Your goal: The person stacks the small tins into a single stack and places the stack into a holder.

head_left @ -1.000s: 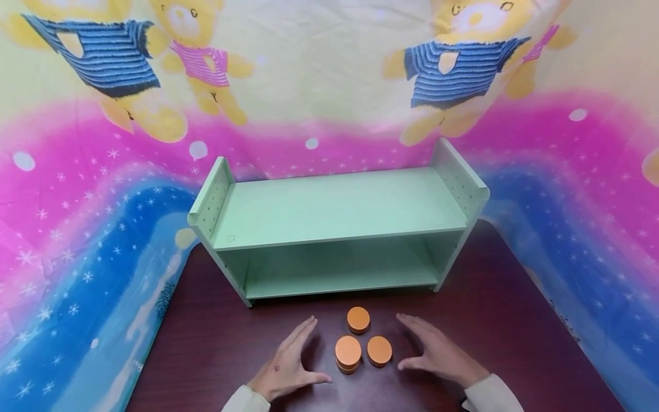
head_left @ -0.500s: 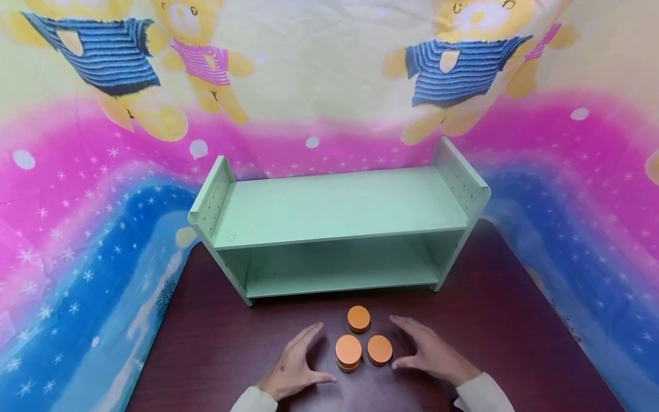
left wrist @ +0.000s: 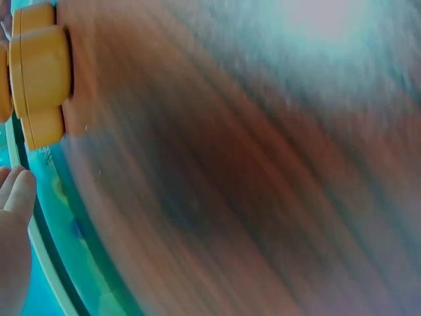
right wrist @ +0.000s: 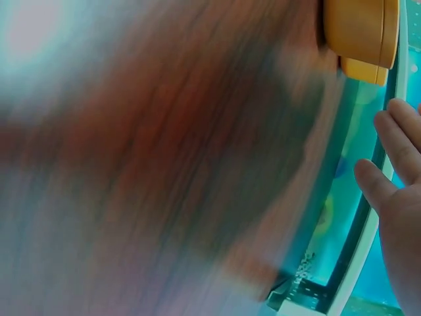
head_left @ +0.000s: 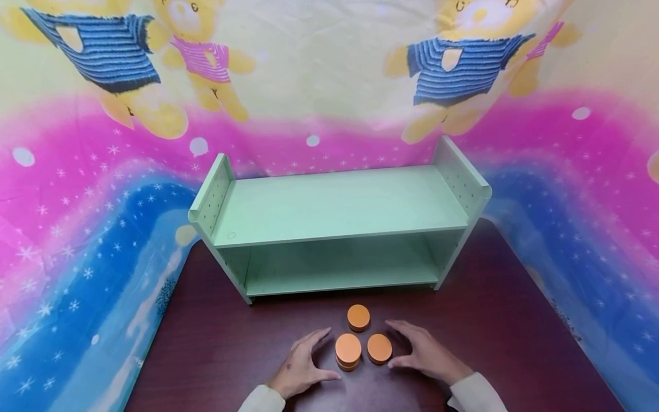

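Several round orange lidded tins form a close triangle on the table in the head view: one at the back, one at front right, and a taller front-left stack with a second rim below its top. My left hand stands to the left of the stack, thumb and fingers spread in a wide curve. My right hand mirrors it, thumb tip right by the front-right tin. Neither hand holds anything. In the wrist views, tins show at the upper edges, beyond the fingers.
Behind the tins stands a pale green two-level shelf with raised side panels. It rests on the dark red-brown table. A cloth with printed bears hangs around the back and sides.
Both hands have moved inward toward the tins, the left one rightward and the right one leftward. The tins stay where they were.
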### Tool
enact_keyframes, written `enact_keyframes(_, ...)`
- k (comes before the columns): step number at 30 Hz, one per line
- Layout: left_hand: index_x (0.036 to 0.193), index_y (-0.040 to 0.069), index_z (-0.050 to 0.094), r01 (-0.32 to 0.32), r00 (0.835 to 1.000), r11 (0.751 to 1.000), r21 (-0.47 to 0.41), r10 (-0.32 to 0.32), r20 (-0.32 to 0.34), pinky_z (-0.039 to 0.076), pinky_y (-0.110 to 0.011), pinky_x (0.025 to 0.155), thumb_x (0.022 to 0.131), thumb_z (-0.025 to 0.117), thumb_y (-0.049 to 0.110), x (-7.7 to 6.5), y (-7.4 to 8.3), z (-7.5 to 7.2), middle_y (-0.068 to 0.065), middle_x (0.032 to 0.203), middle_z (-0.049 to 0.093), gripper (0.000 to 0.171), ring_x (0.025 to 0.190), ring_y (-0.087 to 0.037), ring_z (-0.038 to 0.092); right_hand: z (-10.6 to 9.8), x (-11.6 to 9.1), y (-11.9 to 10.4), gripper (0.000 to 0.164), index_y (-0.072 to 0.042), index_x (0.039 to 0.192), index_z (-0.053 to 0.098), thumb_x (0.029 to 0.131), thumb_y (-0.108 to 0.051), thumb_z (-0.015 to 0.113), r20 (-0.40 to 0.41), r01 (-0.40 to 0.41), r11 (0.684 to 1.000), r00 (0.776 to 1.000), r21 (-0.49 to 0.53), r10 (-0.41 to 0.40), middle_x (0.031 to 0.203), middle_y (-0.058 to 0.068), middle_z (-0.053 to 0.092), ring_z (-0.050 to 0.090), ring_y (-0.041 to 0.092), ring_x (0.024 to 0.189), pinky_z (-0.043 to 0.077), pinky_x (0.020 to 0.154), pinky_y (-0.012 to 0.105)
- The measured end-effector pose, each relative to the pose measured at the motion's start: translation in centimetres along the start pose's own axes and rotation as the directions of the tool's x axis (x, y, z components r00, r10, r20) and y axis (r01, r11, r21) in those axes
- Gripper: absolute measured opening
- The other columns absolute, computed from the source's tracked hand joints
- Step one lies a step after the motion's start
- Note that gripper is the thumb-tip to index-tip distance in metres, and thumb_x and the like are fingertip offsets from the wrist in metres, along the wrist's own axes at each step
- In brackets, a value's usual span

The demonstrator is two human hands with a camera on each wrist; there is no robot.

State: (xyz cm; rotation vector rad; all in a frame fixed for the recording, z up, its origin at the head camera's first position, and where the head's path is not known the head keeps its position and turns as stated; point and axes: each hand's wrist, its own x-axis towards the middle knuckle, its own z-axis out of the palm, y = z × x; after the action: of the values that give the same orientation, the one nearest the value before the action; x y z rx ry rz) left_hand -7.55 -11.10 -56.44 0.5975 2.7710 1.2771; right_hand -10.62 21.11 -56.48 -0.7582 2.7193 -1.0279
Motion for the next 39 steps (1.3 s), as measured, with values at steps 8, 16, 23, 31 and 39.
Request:
enact_keyframes(8, 0.139, -0.001, 0.054, 0.029, 0.999, 0.989, -0.148, -0.025, 0.026, 0.047, -0.049, 0.104, 0.066, 0.094, 0.031, 0.5, -0.2, 0.8, -0.011, 0.136, 0.061, 0.089, 0.124, -0.028, 0.058, 0.6, 0.4, 0.0, 0.084, -0.002, 0.138, 0.057, 0.074, -0.049, 0.085, -0.008, 0.002, 1.0, 1.0, 0.02, -0.001, 0.134, 0.011, 0.061, 0.058, 0.029, 0.122, 0.05, 0.1, 0.051)
enact_keyframes(16, 0.137, -0.004, 0.054, 0.042, 0.998, 0.948, -0.315, -0.026, 0.056, 0.05, -0.036, 0.102, 0.068, 0.094, 0.018, 0.9, -0.6, 1.6, -0.016, 0.137, 0.059, 0.083, 0.122, -0.029, 0.06, 1.3, 0.7, 0.4, 0.083, -0.002, 0.137, 0.058, 0.074, -0.05, 0.085, -0.001, -0.007, 0.999, 1.0, 0.047, 0.007, 0.134, 0.01, 0.062, 0.058, 0.029, 0.123, 0.05, 0.1, 0.05)
enact_keyframes(23, 0.134, -0.002, 0.057, 0.041, 0.998, 0.926, -0.376, -0.021, 0.057, 0.051, -0.034, 0.101, 0.069, 0.093, 0.016, 1.3, -0.5, 2.2, -0.012, 0.133, 0.062, 0.077, 0.122, -0.027, 0.06, 1.9, 0.8, 0.4, 0.078, -0.001, 0.133, 0.06, 0.075, -0.047, 0.085, -0.016, 0.017, 0.999, 1.0, 0.042, -0.016, 0.131, 0.011, 0.063, 0.059, 0.031, 0.119, 0.052, 0.097, 0.051)
enact_keyframes(31, 0.13, 0.003, 0.061, 0.033, 0.999, 0.907, -0.42, -0.017, 0.043, 0.053, -0.03, 0.097, 0.069, 0.092, 0.011, 1.3, -0.3, 2.6, -0.012, 0.127, 0.066, 0.068, 0.116, -0.024, 0.064, 2.0, 0.9, 0.3, 0.074, -0.003, 0.134, 0.06, 0.077, -0.042, 0.085, 0.041, -0.032, 0.997, 0.999, 0.069, 0.029, 0.13, 0.009, 0.062, 0.059, 0.03, 0.12, 0.051, 0.098, 0.051)
enact_keyframes(39, 0.127, 0.003, 0.064, 0.043, 0.999, 0.906, -0.422, -0.037, 0.022, 0.055, -0.03, 0.094, 0.069, 0.092, 0.011, 1.3, -0.3, 3.0, -0.01, 0.122, 0.069, 0.065, 0.112, -0.02, 0.066, 2.2, 1.0, 0.3, 0.074, -0.002, 0.134, 0.06, 0.078, -0.044, 0.084, 0.059, -0.036, 0.997, 0.998, 0.066, 0.032, 0.13, 0.011, 0.062, 0.059, 0.032, 0.12, 0.051, 0.097, 0.051)
